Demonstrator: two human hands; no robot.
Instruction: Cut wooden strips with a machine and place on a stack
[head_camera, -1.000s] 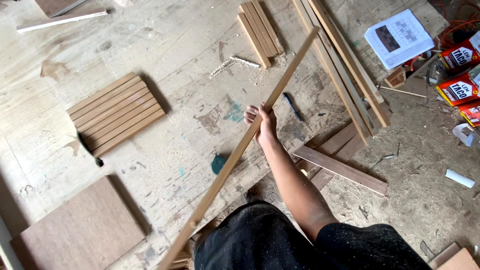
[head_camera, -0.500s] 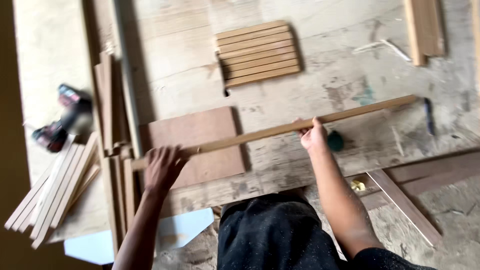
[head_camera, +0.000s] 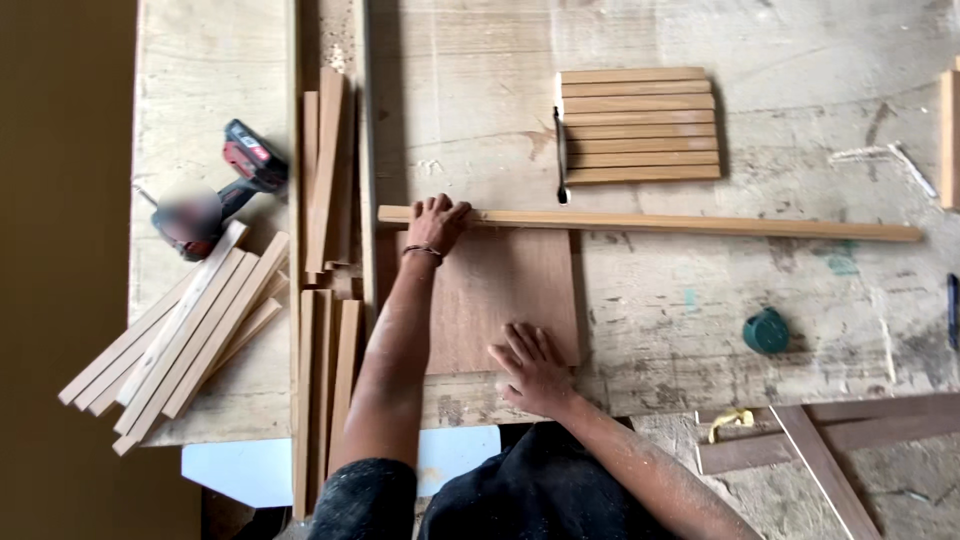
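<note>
A long thin wooden strip (head_camera: 690, 225) lies flat across the workbench, along the far edge of a square brown plywood panel (head_camera: 495, 290). My left hand (head_camera: 435, 222) presses down on the strip's left end, fingers curled over it. My right hand (head_camera: 532, 368) rests flat with fingers spread on the panel's near right corner. Neither hand lifts anything.
A red and black cordless drill (head_camera: 215, 205) lies at the left beside a loose pile of wood slats (head_camera: 190, 330). More slats (head_camera: 330, 180) stand along the bench's groove. A neat row of short slats (head_camera: 640, 125) lies further back, and a green tape measure (head_camera: 767, 331) at the right.
The strip was held up at an angle in both hands; now it lies flat on the bench above the panel. My right hand has let go and moved onto the panel.
</note>
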